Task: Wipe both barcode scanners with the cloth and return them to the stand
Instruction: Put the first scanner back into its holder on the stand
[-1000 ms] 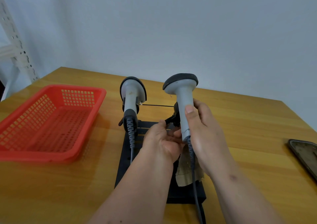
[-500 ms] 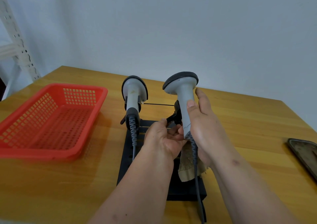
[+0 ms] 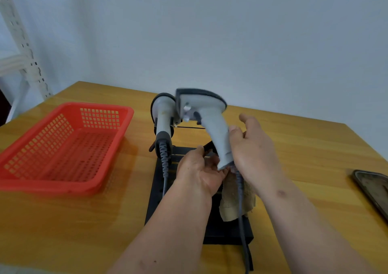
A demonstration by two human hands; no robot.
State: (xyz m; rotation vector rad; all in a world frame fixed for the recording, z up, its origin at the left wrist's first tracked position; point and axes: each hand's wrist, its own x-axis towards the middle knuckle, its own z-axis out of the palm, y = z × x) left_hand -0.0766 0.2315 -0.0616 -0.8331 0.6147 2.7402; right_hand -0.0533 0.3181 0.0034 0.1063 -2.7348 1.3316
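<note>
Grey-white plastic scanner in hand, tilted, head leaning toward the left, blurred from motion. Right hand against the right side of its handle, fingers spread loose, thumb tip touching the grip; hand looks half-open, more a steadying contact than a full wrap. Left hand just below-left of the right hand, palm up, fingers curled around the butt of the handle where the cable leaves it; narrow, closed-ish grip. Beige cloth bunched under both hands, hanging below the left palm; which hand pinches it, cannot tell. Cable runs down over the cloth toward the near edge.

Second scanner sits upright in the black stand, just left of the held one and beyond the left hand, heads overlapping in view; touching or not, cannot tell. Its coiled cord drops down onto the stand base. Stand base lies flat directly under both forearms.

Red plastic mesh basket well to the left of the left hand, on the wooden table. Dark phone flat on the table, well right of the right forearm, partly cut by the frame edge. White perforated shelf post far left, behind the table.
</note>
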